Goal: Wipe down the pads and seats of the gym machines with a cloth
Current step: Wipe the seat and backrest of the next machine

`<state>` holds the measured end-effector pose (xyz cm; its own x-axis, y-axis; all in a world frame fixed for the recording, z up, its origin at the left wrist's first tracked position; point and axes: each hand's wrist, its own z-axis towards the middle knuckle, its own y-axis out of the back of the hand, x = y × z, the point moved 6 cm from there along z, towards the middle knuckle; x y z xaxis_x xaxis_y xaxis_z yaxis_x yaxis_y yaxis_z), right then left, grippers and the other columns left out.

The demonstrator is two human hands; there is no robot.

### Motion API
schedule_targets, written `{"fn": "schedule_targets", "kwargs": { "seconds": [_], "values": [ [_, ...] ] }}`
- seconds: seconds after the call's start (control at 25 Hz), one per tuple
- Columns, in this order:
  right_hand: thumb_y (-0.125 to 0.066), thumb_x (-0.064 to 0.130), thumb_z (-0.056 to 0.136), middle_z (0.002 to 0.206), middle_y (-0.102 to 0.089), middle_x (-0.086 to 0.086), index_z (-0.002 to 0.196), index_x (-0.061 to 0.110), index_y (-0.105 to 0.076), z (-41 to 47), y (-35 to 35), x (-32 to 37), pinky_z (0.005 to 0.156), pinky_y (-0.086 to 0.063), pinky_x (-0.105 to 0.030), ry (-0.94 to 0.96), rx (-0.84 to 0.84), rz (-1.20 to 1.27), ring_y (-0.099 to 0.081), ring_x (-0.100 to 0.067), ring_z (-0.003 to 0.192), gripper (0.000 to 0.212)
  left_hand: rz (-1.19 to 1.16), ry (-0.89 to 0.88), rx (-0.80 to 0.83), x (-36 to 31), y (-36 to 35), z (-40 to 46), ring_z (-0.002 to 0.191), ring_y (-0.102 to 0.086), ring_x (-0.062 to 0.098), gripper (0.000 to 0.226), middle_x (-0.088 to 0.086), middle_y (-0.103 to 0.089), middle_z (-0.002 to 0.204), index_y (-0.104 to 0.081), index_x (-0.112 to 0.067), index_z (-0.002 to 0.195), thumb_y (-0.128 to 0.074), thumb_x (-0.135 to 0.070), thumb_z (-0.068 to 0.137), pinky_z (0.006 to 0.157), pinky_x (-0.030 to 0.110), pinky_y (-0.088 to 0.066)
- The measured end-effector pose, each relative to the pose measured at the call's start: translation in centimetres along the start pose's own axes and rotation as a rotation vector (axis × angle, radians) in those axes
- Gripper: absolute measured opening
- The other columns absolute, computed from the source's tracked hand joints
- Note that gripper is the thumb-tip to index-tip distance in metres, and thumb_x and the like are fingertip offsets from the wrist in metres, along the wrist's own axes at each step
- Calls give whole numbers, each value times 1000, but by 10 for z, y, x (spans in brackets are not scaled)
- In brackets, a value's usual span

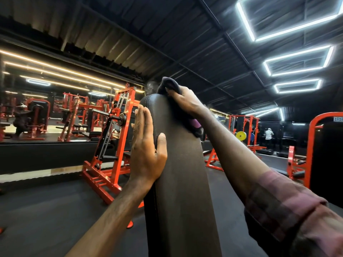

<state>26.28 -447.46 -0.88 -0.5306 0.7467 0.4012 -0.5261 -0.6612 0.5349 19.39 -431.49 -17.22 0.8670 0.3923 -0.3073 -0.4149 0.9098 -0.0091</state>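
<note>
pad: dark grained leatherette, faint sheen, stitched seam | cloth: dark soft fabric | machine frame: glossy red-painted metal | floor: matt black rubber

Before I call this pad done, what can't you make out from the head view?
- Pad: base cut off by the bottom edge.
- Pad's top right corner: hidden under the dark cloth and right hand.
- Left hand: its fingers cover the pad's left side.
- Distant person: too small to make out.
</note>
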Motion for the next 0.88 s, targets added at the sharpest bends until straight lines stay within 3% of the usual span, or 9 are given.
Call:
{"fn": "schedule_targets", "kwargs": {
  "seconds": [0.08,0.24,0.4,0.52,0.6,0.68,0.76,0.88],
  "values": [
    [-56,55,100,100,-75,11,95,37,-73,4,-4,7,87,-51,-30,23,39,41,-69,-9,99,25,-6,15,12,0,1,0,162,2,8,79,0,-3,177,-8,-14,169,-50,-22,103,133,39,-10],
    [-55,62,93,115,-75,1,118,28,-74,9,-4,11,102,-53,-40,-93,107,-46,-69,-18,110,46,-21,11,3,0,2,0,162,2,9,79,1,-4,177,-10,-12,169,-51,-21,102,133,47,-13],
    [-57,49,104,108,-76,6,106,34,-73,3,-14,34,96,-54,-32,91,155,35,-71,-10,104,21,-40,22,12,1,2,0,162,2,8,79,-1,-4,177,-10,-14,169,-52,-22,102,132,49,-14],
    [-56,54,101,112,-77,5,112,30,-74,3,-9,32,107,-54,-42,23,151,5,-71,-11,107,33,-14,10,-9,-1,4,1,162,1,9,79,1,-6,177,-12,-12,168,-53,-22,101,133,46,-13],
    [-58,52,102,113,-77,7,116,32,-73,0,-12,40,108,-53,-42,38,153,-12,-70,-10,108,29,-28,5,-24,-1,3,0,163,-1,10,79,3,-8,177,-15,-10,168,-54,-21,100,132,43,-13],
    [-61,39,105,118,-75,8,124,35,-69,-11,-25,58,105,-54,-34,217,185,0,-69,-7,111,22,-66,11,-31,0,3,-1,163,-3,10,80,2,-11,177,-16,-10,168,-56,-20,99,132,44,-15],
    [-62,29,105,124,-73,7,132,29,-67,-19,-32,72,106,-53,-32,378,203,-19,-67,-6,116,28,-95,24,-52,3,4,0,162,-6,10,81,2,-14,176,-18,-11,168,-59,-20,98,132,46,-18],
    [-63,37,105,120,-74,12,132,34,-69,-12,-30,84,109,-53,-40,256,176,-100,-68,-4,113,28,-147,56,-68,5,5,-4,162,-9,8,83,2,-16,176,-20,-11,167,-62,-18,96,132,36,-15]
  ]
}}
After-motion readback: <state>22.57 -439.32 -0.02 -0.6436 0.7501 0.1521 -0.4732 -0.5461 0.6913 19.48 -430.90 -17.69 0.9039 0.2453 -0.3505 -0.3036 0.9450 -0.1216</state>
